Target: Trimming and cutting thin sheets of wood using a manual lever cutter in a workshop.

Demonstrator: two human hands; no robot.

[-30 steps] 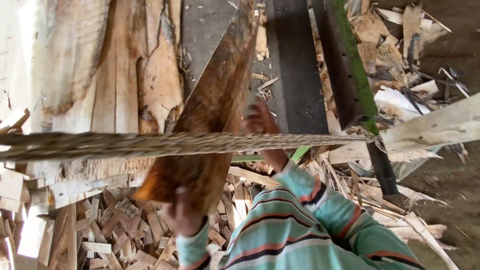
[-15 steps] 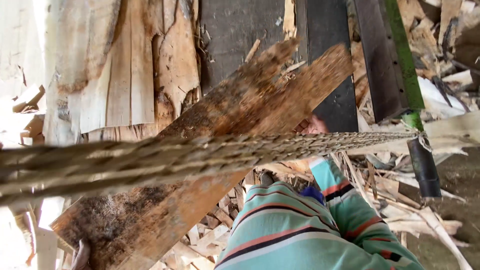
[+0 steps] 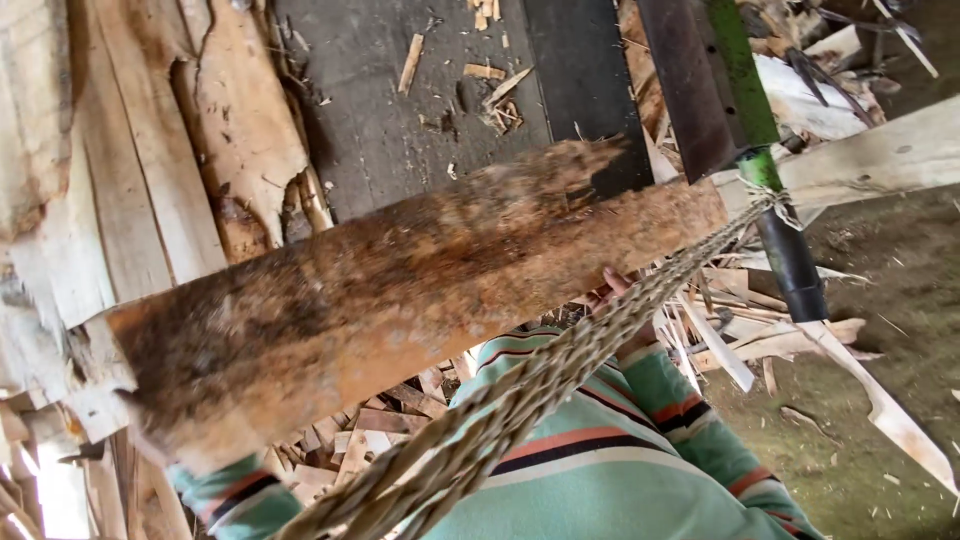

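Across the middle of the frame, from lower left to upper right, runs a long rough wooden slab (image 3: pixel 400 290), bark-brown and weathered, carried in the air above a litter of wood offcuts (image 3: pixel 350 440). The right hand (image 3: pixel 615 300) shows only as fingertips curled up at the slab's lower edge near its right end, so it appears clamped on the wood from beneath. The left hand is hidden under the slab's lower-left end; only its striped sleeve (image 3: pixel 225 495) shows, and whether it grips or merely props cannot be told. The two hands are well apart, one towards each end.

A braided rope (image 3: pixel 560 365) crosses in front of the striped shirt, rising to a knot on a green pole (image 3: pixel 745 95) at upper right. Behind lie pale planks (image 3: pixel 130 200) at the left and a dark board (image 3: pixel 420 110) strewn with chips.

Judging from this, the slab is best kept level with both ends supported, its right end steered clear of the rope and pole, and the footing watched among the loose scraps.
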